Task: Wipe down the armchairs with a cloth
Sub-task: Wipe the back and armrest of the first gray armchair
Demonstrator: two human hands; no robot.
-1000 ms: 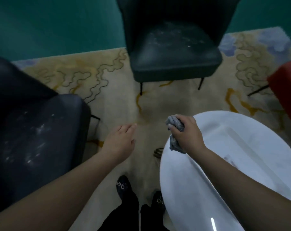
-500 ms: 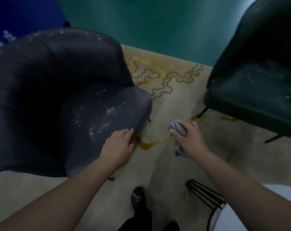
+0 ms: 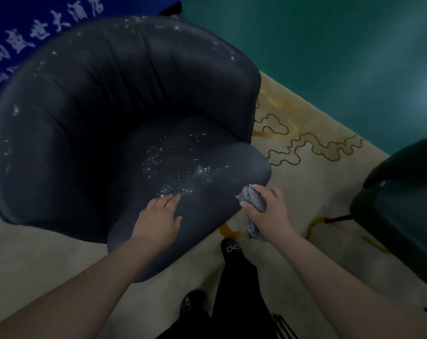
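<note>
We are looking down at a dark grey armchair (image 3: pixel 124 133) that is filling the frame from nine o'clock round to twelve, its seat and curved back carrying pale speckles — thickest on the seat cushion near the front edge. Our left hand (image 3: pixel 158 218) is lying over the front of that cushion with its fingers (image 3: pixel 169 200) straight and close together, pointing toward one o'clock; whether the palm is pressing on the leather or hovering just above it, we cannot tell.

Our right hand (image 3: pixel 268 209) is sitting just beside the seat's front corner, at about four o'clock from the cushion's centre. Its fingers are curling round a bunched grey cloth (image 3: pixel 254 201), the thumb closing over the wad, and a tail of the fabric is hanging below the hand toward the carpet (image 3: pixel 305 182). The cloth is lying right at the cushion's edge, though contact is unclear.

A second dark armchair (image 3: pixel 403 204) is standing at three o'clock, well apart from the first — only its near edge and thin legs are showing. Black shoes (image 3: pixel 231 248) and dark trousers are showing at six o'clock on the beige patterned carpet. A blue banner (image 3: pixel 24 33) with white characters is hanging at eleven o'clock.
</note>
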